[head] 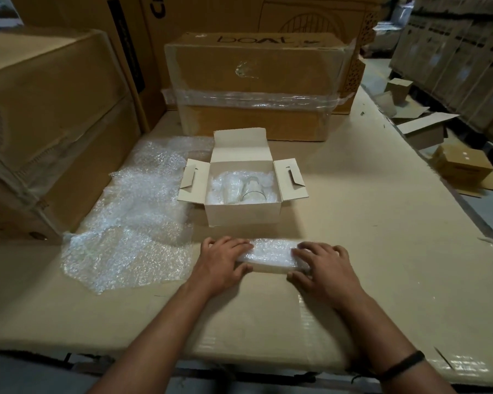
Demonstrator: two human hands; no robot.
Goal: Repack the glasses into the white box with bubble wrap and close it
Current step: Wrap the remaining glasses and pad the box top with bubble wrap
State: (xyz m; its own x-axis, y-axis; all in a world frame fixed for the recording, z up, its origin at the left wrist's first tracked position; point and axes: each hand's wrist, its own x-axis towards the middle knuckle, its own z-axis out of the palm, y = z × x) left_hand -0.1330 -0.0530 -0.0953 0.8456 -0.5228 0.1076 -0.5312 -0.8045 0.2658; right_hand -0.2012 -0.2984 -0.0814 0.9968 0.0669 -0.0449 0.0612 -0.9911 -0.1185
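Observation:
The white box (243,214) stands open in the middle of the cardboard work surface, its flaps spread out. Inside it lies a clear glass (253,187) on bubble wrap. In front of the box lies a bubble-wrapped bundle (272,255), long and narrow. My left hand (224,263) grips its left end, fingers on top and thumb at the near side. My right hand (323,270) grips its right end the same way. What the wrap holds is hidden.
A loose sheet of bubble wrap (131,220) spreads left of the box. A taped brown carton (256,86) stands behind it and big cartons (40,123) wall the left. The surface's right edge (439,177) drops to a floor with small boxes.

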